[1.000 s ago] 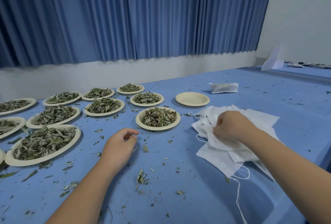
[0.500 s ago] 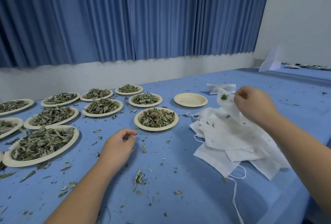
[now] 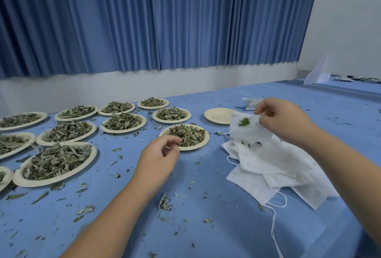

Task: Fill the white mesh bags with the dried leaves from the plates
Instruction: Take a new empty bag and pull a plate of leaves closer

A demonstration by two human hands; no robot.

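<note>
My right hand (image 3: 282,119) pinches the top edge of one white mesh bag (image 3: 247,131) and holds it up above a heap of more white mesh bags (image 3: 270,167). A green leaf clings to the raised bag. My left hand (image 3: 158,158) hovers with curled fingers, holding nothing, just in front of the nearest plate of dried leaves (image 3: 185,135). Several more plates of dried leaves (image 3: 57,159) spread over the left of the blue table.
An empty plate (image 3: 218,115) sits behind the raised bag. A filled white bag (image 3: 250,103) lies further back. Loose leaf bits litter the blue tablecloth (image 3: 206,226). A blue curtain and pale wall run behind; a white folded paper (image 3: 317,72) stands far right.
My right hand lifted one bag off the heap and raised it toward the back. My left hand rose from the cloth and moved toward the nearest leaf plate.
</note>
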